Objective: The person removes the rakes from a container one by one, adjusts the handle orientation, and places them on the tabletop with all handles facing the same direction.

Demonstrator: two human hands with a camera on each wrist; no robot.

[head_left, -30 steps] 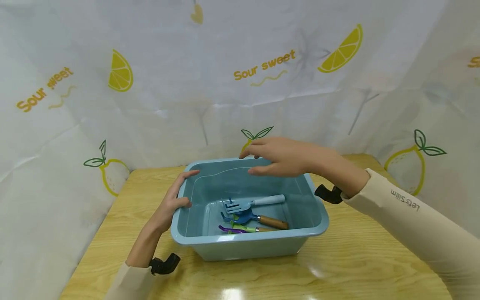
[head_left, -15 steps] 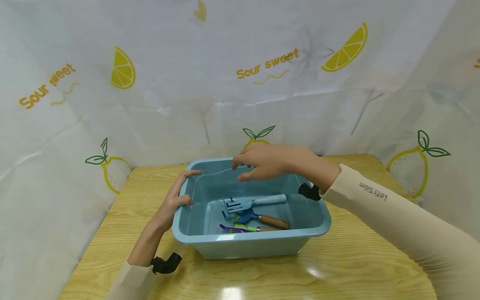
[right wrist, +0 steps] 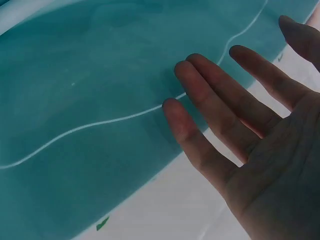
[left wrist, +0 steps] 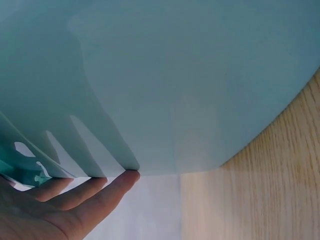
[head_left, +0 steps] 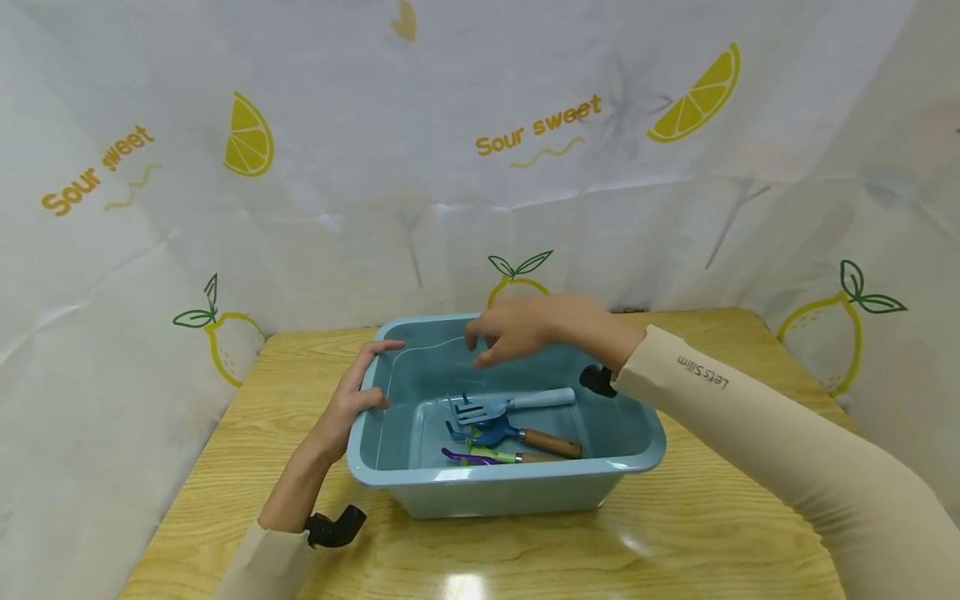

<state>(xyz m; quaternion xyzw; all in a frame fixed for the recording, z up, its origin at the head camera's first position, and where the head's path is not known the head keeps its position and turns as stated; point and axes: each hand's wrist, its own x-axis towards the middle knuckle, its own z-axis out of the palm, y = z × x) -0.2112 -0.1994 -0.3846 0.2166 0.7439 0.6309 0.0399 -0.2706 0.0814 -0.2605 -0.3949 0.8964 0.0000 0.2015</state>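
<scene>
A light blue plastic basin (head_left: 506,493) stands on the table. My left hand (head_left: 348,400) holds its left rim, thumb over the edge; in the left wrist view several fingers (left wrist: 112,200) press against the outer wall. Over the far part of the basin hovers my right hand (head_left: 513,329), palm down and holding nothing, its fingers loosely bent. On the basin floor lie a light blue hand fork (head_left: 543,398), a blue garden tool with a wooden handle (head_left: 551,442), a green tool (head_left: 491,452) and a purple prong (head_left: 461,457). The near wall partly hides the last two.
A thin wavy white line (right wrist: 100,123) runs along the basin's inner wall. The wooden table (head_left: 675,533) extends around the basin. Behind it hangs a white cloth (head_left: 337,208) printed with lemons. A black wrist mount (head_left: 335,527) sits on my left wrist.
My right hand has moved a little left and lower over the basin, its forearm swinging inward. The left hand stays on the rim, and the tools lie as before.
</scene>
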